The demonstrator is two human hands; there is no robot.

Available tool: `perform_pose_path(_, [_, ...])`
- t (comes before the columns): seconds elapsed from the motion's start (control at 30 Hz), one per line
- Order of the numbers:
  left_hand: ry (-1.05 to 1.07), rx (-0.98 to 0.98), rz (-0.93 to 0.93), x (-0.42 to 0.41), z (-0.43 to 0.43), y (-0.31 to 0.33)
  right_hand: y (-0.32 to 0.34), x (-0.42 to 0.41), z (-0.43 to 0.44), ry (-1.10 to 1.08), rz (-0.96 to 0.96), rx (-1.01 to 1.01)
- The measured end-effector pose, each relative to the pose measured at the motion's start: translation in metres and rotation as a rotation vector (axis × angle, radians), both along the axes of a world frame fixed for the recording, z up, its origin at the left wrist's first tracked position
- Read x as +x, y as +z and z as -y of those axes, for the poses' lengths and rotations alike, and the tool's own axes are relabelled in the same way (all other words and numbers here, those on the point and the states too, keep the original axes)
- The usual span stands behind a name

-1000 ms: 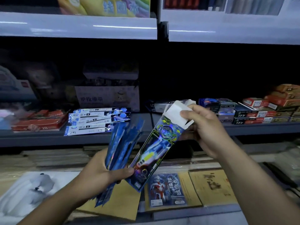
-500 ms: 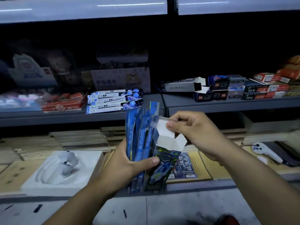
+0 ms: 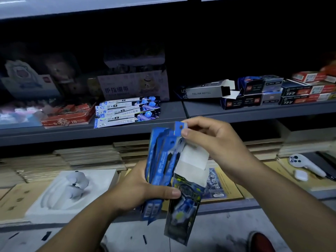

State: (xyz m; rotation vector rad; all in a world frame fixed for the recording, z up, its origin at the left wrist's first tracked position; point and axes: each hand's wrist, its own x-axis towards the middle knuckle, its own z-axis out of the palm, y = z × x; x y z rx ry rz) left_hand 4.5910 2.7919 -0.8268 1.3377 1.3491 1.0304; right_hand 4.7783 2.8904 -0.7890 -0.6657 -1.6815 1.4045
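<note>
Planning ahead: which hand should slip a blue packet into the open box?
Right, likely: the right hand pinches a packet tab by the open box; the left hand grips bundle and box.

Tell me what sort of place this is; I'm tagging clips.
Likely a stationery shop: the shelf carries a GEL INK REFILL box and stacked packets; the left hand grips a bundle of packets.

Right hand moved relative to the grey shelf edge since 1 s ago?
Yes. The right hand has dropped: it overlapped the grey shelf edge earlier and now sits just below it, its fingers pinching a blue packet tab.
</note>
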Motion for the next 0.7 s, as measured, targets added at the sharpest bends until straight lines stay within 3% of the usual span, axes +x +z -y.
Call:
perform_pose_path(0.37, [-0.069, -0.055, 0.112, -0.0019, 0.0019, 0.0093, 0.0049, -0.0074, 0.0006, -0.114, -0.191, -0.012])
perform_pose_path(0.7, [-0.074, -0.046, 0.142, -0.0069, 0.0022, 0.0080, 0.0037, -0.0053, 0.0014, -0.006, -0.209, -0.164])
